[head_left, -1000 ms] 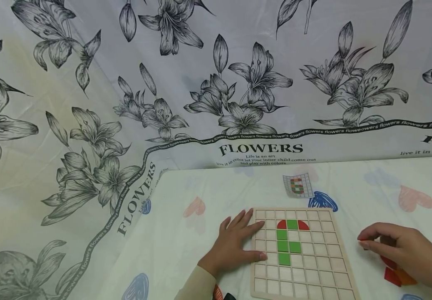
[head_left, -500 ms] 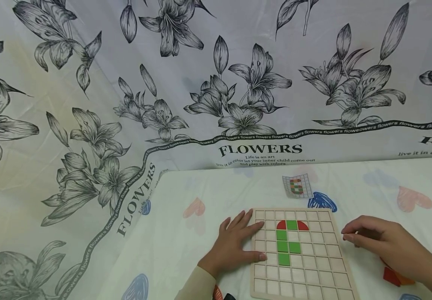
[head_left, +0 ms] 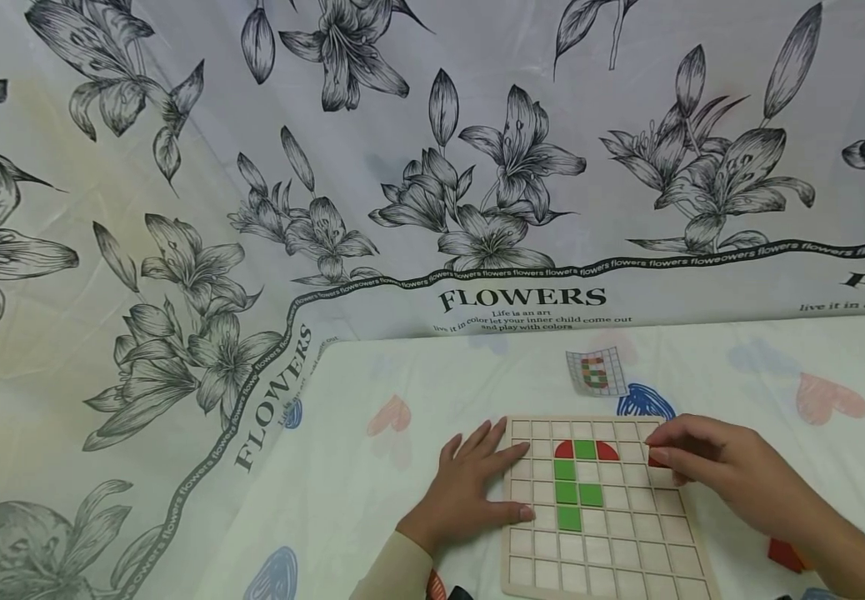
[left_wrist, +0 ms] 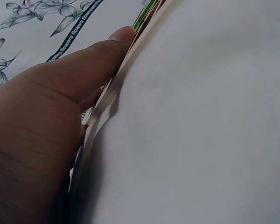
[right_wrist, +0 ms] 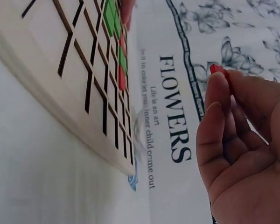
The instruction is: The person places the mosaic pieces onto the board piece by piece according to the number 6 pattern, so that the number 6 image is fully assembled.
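A wooden grid board [head_left: 620,550] lies on the table at lower right in the head view. Green square tiles [head_left: 566,494] and red rounded tiles [head_left: 607,451] fill several of its cells. My left hand [head_left: 462,487] rests along the board's left edge, fingers spread and thumb on the frame; the left wrist view shows this thumb [left_wrist: 123,35] at the rim. Over the board's upper right edge, my right hand [head_left: 725,462] pinches a small red tile [head_left: 657,459] between thumb and fingertips. Only a corner of that red tile [right_wrist: 216,69] shows in the right wrist view, so its full shape is hidden.
A small picture card [head_left: 596,372] with a coloured grid pattern lies behind the board. Loose red and orange tiles [head_left: 783,553] lie right of it, partly under my right forearm. The tablecloth [head_left: 432,371] has printed hearts; a flower-printed curtain [head_left: 417,167] hangs behind.
My right hand has moved left with the red tile, from beside the loose tiles to above the board's right edge. The left hand and the tiles on the board have stayed put.
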A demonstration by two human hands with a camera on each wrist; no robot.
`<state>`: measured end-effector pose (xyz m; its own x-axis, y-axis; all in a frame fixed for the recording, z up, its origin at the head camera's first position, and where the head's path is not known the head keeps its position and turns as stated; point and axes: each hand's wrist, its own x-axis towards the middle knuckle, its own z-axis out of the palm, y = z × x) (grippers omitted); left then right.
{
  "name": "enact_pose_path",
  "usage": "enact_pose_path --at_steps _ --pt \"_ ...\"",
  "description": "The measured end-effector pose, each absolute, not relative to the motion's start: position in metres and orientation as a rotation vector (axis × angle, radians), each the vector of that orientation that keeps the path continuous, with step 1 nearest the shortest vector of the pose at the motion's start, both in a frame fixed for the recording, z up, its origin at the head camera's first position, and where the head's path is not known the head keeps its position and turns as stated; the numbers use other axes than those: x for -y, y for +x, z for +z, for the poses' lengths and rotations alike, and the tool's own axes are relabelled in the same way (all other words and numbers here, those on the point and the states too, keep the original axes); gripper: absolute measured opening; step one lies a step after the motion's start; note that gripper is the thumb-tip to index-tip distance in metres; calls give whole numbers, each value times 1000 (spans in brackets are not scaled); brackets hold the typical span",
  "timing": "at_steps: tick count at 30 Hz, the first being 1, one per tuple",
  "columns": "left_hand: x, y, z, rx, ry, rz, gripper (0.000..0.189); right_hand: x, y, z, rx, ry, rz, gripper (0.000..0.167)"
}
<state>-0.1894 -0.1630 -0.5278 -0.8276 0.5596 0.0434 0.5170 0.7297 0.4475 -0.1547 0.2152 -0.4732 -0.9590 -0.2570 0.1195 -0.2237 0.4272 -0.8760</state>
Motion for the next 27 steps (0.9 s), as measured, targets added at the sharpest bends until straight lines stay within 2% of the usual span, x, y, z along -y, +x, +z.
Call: enact_pose_path --at_steps 13,22,27 --pt "163 -191 -528 -2841 892 686 85 -200 -157 -487 -2378 -536 -1774 11" --pt "162 -190 -526 -2843 888 669 85 -190 -158 -500 -2350 -510 -1703 8" --pt "162 -190 -528 -2846 888 669 85 -186 -156 -502 -2340 -460 -1657 13"
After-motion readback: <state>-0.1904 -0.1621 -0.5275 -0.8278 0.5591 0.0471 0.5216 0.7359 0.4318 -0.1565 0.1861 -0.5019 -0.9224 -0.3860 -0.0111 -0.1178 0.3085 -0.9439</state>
